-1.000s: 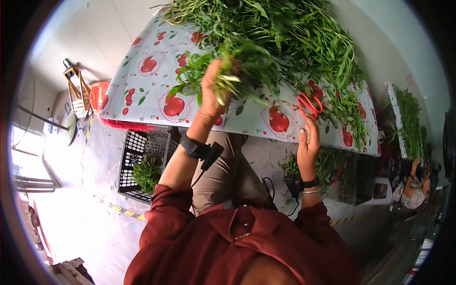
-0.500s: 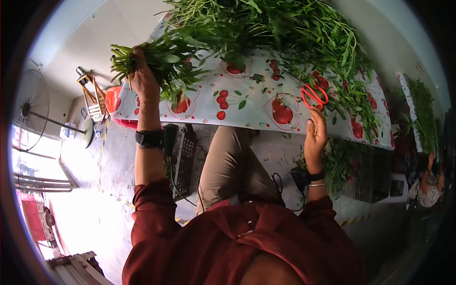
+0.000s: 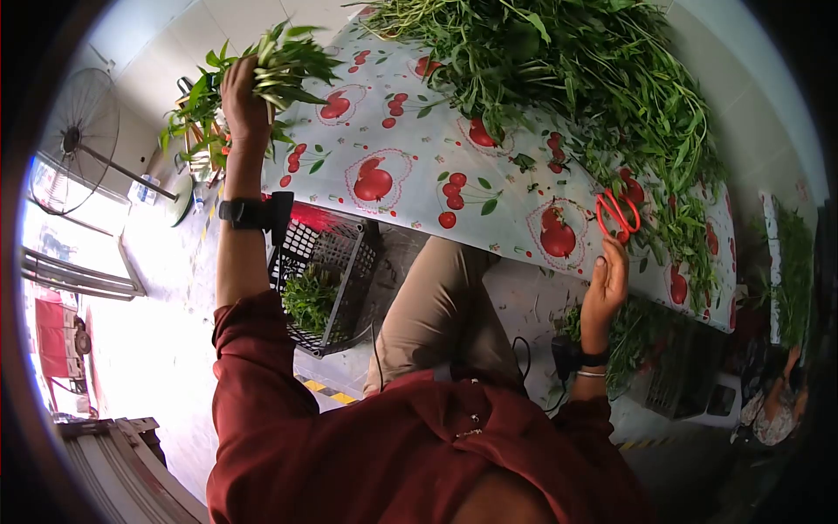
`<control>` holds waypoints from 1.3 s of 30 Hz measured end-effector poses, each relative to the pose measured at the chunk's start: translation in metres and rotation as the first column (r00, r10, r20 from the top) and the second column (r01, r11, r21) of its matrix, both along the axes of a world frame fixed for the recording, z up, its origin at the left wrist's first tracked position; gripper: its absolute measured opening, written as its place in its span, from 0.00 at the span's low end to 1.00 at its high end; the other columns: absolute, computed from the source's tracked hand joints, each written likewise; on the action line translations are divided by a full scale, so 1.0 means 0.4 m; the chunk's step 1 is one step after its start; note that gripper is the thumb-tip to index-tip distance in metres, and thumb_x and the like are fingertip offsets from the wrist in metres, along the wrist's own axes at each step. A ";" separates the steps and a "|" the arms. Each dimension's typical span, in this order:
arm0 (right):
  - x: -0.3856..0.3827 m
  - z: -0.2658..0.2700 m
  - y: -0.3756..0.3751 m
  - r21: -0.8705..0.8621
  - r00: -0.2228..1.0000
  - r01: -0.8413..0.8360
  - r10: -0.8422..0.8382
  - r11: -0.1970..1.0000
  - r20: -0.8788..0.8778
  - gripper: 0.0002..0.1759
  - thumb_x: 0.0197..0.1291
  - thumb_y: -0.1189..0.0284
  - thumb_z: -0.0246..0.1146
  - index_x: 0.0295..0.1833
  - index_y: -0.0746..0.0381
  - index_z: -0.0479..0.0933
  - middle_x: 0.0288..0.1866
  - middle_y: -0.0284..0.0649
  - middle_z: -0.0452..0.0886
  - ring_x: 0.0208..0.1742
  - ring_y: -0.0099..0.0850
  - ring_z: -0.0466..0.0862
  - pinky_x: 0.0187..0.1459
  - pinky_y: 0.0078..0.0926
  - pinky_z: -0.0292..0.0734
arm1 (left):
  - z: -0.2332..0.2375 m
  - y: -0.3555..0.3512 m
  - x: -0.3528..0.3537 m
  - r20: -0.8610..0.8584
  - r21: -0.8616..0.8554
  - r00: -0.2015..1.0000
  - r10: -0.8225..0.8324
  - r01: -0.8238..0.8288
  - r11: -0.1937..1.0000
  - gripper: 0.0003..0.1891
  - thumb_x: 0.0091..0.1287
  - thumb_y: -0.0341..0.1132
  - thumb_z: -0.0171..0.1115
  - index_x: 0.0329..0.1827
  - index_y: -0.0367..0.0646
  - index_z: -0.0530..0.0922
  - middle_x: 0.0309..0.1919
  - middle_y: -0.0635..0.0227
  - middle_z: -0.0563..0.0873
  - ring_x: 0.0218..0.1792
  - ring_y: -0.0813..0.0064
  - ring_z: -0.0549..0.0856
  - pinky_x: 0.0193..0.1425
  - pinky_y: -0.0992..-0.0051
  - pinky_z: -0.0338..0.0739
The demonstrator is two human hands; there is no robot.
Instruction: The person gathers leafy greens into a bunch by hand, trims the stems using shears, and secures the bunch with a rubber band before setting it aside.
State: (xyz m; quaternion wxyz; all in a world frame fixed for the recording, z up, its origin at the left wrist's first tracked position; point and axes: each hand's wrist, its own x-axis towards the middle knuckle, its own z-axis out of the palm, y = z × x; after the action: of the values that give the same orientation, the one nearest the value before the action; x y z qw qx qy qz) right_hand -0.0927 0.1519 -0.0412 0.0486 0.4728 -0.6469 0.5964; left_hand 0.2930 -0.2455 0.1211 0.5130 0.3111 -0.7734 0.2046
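Note:
My left hand is closed around a bunch of leafy green stems, lifted at the left end of the table. Leaves stick out on both sides of the fist. My right hand is at the table's front edge on the right, fingers stretched out and slightly bent. Its fingertips are at the red looped handles of scissors, which lie on the tablecloth; the blades are hard to make out. A large heap of long-stemmed greens covers the back and right of the table.
The fruit-patterned tablecloth hangs over the front edge. Below it are a black crate with greens inside and another dark crate at right. A standing fan is at far left. Another person is at far right.
My left hand has moved left and up with the bunch, which has turned so leaves now show on both sides. My right hand has drawn slightly back from the scissors. The view has shifted left.

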 end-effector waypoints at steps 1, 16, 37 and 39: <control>-0.001 0.000 0.001 0.022 1.000 0.015 -0.015 1.000 -0.028 0.15 0.69 0.81 0.54 0.59 0.69 0.75 0.62 0.47 0.76 0.62 0.39 0.77 0.61 0.35 0.74 | -0.026 -0.045 0.010 0.040 -0.016 0.999 0.032 -0.032 0.999 0.16 0.60 0.25 0.59 0.52 0.42 0.79 0.46 0.60 0.84 0.52 0.56 0.81 0.58 0.61 0.72; 0.019 0.030 0.001 0.101 0.998 0.035 -0.030 0.994 -0.046 0.14 0.66 0.84 0.54 0.56 0.69 0.76 0.58 0.47 0.78 0.59 0.39 0.79 0.60 0.36 0.75 | -0.258 -0.068 -0.146 0.404 0.530 0.875 -0.267 0.014 0.848 0.16 0.52 0.28 0.66 0.46 0.43 0.79 0.46 0.63 0.82 0.56 0.58 0.79 0.64 0.60 0.69; 0.029 0.051 0.007 0.142 0.999 0.036 -0.031 0.989 -0.034 0.13 0.66 0.84 0.55 0.55 0.69 0.77 0.57 0.46 0.80 0.59 0.36 0.80 0.58 0.32 0.76 | -0.252 -0.013 -0.211 0.415 0.508 0.872 -0.259 0.014 0.861 0.17 0.54 0.32 0.66 0.48 0.44 0.78 0.45 0.63 0.82 0.54 0.58 0.79 0.61 0.61 0.70; 0.015 0.038 0.011 0.144 0.999 0.023 -0.015 0.989 -0.052 0.14 0.66 0.83 0.55 0.56 0.69 0.77 0.58 0.45 0.79 0.59 0.36 0.79 0.59 0.32 0.75 | -0.255 -0.015 -0.216 0.397 0.500 0.882 -0.253 0.024 0.866 0.16 0.54 0.31 0.65 0.47 0.44 0.78 0.45 0.63 0.82 0.53 0.58 0.79 0.61 0.61 0.70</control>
State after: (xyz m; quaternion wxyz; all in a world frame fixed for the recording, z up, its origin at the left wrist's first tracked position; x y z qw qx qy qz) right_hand -0.0868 0.1565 -0.0261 0.0363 0.4840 -0.6915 0.5350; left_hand 0.2065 -0.2514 0.0191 0.2402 0.3149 -0.9176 0.0337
